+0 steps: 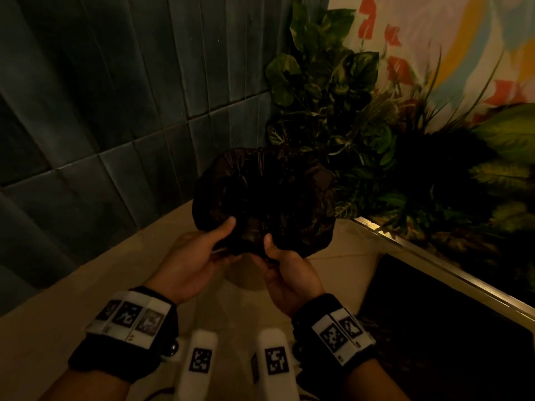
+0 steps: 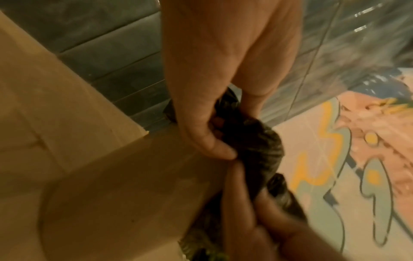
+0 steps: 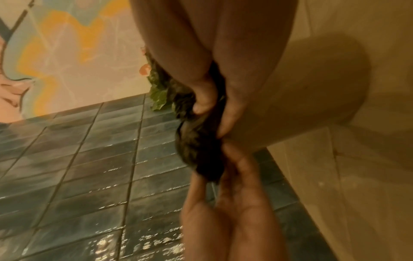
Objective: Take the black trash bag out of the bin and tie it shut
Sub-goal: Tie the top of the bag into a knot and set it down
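Note:
The black trash bag (image 1: 263, 198) is a crumpled, rounded bundle held up in front of me above the beige floor. My left hand (image 1: 225, 235) pinches its near edge from the left, thumb on top. Just to the right, my right hand (image 1: 269, 250) pinches the same edge. The left wrist view shows the left hand (image 2: 232, 130) with thumb and fingers closed on gathered black plastic (image 2: 263, 150). Likewise, the right wrist view shows the right hand (image 3: 214, 120) clamped on the bag (image 3: 196, 150). I cannot make out the bin.
A blue-grey tiled wall (image 1: 115, 111) rises at the left and back. Leafy plants (image 1: 362, 134) fill a planter with a metal edge (image 1: 434, 256) on the right, below a painted mural (image 1: 451, 39). The bag casts a shadow on the beige tile floor (image 1: 86, 285).

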A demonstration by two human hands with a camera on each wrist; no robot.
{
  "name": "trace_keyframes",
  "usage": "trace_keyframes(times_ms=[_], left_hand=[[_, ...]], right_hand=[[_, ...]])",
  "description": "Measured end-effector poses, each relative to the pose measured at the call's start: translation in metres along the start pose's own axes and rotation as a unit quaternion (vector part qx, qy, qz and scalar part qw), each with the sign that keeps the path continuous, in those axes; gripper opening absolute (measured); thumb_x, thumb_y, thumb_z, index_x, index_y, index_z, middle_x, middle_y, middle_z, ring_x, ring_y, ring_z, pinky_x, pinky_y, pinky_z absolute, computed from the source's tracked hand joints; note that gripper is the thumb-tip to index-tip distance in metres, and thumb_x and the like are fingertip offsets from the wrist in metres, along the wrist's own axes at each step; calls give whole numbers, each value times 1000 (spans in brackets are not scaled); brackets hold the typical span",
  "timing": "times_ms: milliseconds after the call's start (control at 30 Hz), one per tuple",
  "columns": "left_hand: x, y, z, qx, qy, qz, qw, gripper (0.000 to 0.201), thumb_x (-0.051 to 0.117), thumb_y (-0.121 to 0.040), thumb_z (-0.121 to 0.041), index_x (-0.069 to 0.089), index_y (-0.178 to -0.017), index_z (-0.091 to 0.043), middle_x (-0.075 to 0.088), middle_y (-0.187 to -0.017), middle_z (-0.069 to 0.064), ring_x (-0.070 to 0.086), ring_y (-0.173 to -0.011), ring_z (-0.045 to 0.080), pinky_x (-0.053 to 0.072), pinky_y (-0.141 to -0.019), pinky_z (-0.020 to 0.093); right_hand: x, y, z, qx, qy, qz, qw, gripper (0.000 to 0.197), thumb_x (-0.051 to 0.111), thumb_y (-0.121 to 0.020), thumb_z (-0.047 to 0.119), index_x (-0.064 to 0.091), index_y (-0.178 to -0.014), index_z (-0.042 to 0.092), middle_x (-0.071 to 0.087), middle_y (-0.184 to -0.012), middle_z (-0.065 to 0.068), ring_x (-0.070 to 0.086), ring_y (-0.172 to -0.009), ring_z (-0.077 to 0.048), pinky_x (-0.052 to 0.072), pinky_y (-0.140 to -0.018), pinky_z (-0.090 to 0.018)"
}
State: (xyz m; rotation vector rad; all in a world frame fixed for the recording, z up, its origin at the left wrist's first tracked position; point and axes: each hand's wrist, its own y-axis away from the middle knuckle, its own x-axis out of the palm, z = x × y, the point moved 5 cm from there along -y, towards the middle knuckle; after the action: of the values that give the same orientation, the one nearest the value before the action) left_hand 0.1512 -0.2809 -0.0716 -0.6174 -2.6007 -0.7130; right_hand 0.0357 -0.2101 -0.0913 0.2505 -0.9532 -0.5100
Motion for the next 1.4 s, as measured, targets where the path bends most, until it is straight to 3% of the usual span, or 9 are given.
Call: trace_keyframes(times_ms=[267,367,500,633,767,933,1200,1267,1400], left_hand=[[-21,-5,-10,117,-117,-135,977,30,70,-81,-19,59,-108,-10,68,-111,14,68,-89,23,56,-69,31],[-9,11,-35,372,-361,-205,830,58,81,-66,-11,38,-105,-19,46,-111,15,56,-77,15,47,-60,10],[45,29,-41,470,-549,-34,691,53,74,-71,-20,47,-116,-26,35,-113,-4,46,-89,6,41,-75,10],[71,20,-30,408,-725,47,553,80,56,-67,-63,37,-138,-33,39,-131,-7,35,-114,18,37,-94,32],[78,1,-18,378,-821,27,428,52,45,-75,-44,54,-122,-25,62,-108,-3,48,-101,28,35,-80,41],[59,-12,-21,421,-743,57,518,37,44,-71,-40,65,-98,-28,67,-88,-7,48,-94,23,20,-77,31],[16,-7,-54,419,-727,-72,539,43,63,-66,-32,65,-106,-46,46,-137,-2,29,-119,37,24,-92,49],[2,6,-51,405,-656,-149,620,57,58,-65,-23,55,-118,-45,45,-135,-2,34,-119,37,29,-95,45],[-11,23,-16,296,-275,-162,900,49,65,-74,-2,56,-101,-42,57,-121,4,56,-100,19,50,-85,43]], right_hand=[[-30,13,20,-49,93,-45,993,38,68,-83,6,52,-117,10,64,-120,-16,66,-105,-30,57,-81,-33],[-46,26,52,-238,305,-189,903,74,81,-70,13,31,-125,16,46,-132,-15,60,-107,-26,55,-70,-18],[-23,39,78,-388,565,-143,714,74,77,-74,16,35,-135,28,33,-134,-4,50,-111,-15,54,-90,-24],[-14,28,76,-346,575,-39,740,59,67,-79,4,52,-122,41,48,-122,0,56,-108,-12,56,-89,-36],[-12,26,71,-332,488,-20,807,36,66,-81,3,61,-109,26,62,-99,14,63,-96,1,60,-80,-33],[-13,29,53,-181,205,-15,962,4,59,-90,12,57,-91,8,63,-89,-5,67,-73,-20,60,-69,-40],[-15,20,21,16,128,-65,989,42,63,-79,54,57,-109,25,67,-100,-2,69,-81,-24,61,-69,-40],[-15,15,15,24,123,-62,990,50,67,-76,55,58,-114,24,70,-104,-4,71,-80,-23,61,-69,-40],[-19,5,1,38,89,-83,992,61,72,-72,52,53,-121,20,65,-116,-10,69,-93,-31,59,-75,-50]])
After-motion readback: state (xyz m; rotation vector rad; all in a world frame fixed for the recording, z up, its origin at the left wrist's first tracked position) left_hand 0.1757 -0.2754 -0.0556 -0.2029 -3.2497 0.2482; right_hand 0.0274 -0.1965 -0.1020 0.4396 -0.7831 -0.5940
